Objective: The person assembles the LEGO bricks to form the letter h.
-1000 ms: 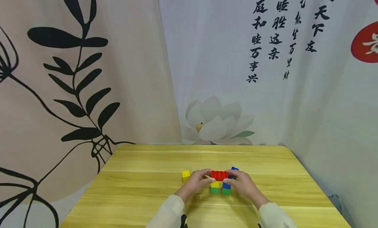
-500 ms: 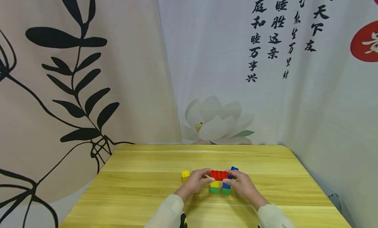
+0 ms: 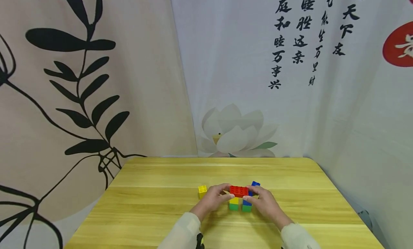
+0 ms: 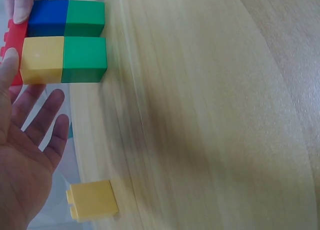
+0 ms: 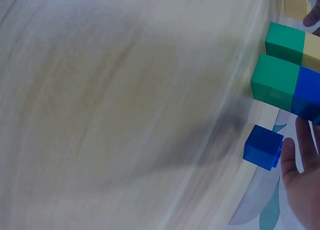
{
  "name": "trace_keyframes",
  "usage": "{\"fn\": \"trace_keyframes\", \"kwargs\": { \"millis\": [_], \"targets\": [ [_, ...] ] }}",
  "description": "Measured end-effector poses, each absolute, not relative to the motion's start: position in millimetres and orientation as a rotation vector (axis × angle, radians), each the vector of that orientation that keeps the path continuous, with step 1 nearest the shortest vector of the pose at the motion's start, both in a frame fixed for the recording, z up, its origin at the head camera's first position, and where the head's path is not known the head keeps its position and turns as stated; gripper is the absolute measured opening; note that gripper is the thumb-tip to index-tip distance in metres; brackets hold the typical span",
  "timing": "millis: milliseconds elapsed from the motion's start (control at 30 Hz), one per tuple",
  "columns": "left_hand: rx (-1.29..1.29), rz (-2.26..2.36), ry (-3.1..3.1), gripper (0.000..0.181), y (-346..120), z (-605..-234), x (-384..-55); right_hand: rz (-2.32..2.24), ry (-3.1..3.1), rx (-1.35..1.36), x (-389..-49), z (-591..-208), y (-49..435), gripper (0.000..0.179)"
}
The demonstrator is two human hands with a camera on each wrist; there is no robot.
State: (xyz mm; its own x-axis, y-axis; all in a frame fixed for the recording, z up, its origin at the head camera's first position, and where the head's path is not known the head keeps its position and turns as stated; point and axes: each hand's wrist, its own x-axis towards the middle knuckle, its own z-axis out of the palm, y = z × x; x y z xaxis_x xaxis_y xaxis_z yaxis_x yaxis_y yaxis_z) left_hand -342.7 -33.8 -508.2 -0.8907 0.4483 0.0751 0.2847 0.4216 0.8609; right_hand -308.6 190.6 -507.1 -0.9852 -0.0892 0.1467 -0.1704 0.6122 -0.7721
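Observation:
A red studded brick (image 3: 239, 191) lies across the tops of two short stacks, bridging them. The left stack is a yellow brick (image 4: 42, 59) on a green brick (image 4: 84, 59); the right one is a blue brick (image 4: 47, 18) on another green brick (image 4: 86, 18). My left hand (image 3: 213, 199) pinches the red brick's left end, thumb in front and fingers behind. At its right end my right hand (image 3: 265, 201) pinches it likewise. In the right wrist view the red brick is out of frame.
A loose yellow brick (image 3: 202, 191) stands on the wooden table (image 3: 155, 206) left of my left hand. Behind my right hand is a loose blue brick (image 5: 262, 146), partly hidden in the head view. A printed curtain (image 3: 155, 80) hangs beyond the table's far edge.

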Motion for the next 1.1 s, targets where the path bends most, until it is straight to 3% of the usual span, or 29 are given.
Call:
{"fn": "trace_keyframes", "kwargs": {
  "millis": [567, 1100],
  "targets": [
    [0.654, 1.534, 2.499, 0.036, -35.0, -508.4, -342.1, 1.413, -2.746, 0.201, -310.4, -507.0, 190.8, 0.045],
    [0.622, 1.501, 2.492, 0.046, -35.1, -509.6, -340.8, 1.44, -2.755, 0.196, -311.0, -504.9, 191.9, 0.044]
  ]
}}
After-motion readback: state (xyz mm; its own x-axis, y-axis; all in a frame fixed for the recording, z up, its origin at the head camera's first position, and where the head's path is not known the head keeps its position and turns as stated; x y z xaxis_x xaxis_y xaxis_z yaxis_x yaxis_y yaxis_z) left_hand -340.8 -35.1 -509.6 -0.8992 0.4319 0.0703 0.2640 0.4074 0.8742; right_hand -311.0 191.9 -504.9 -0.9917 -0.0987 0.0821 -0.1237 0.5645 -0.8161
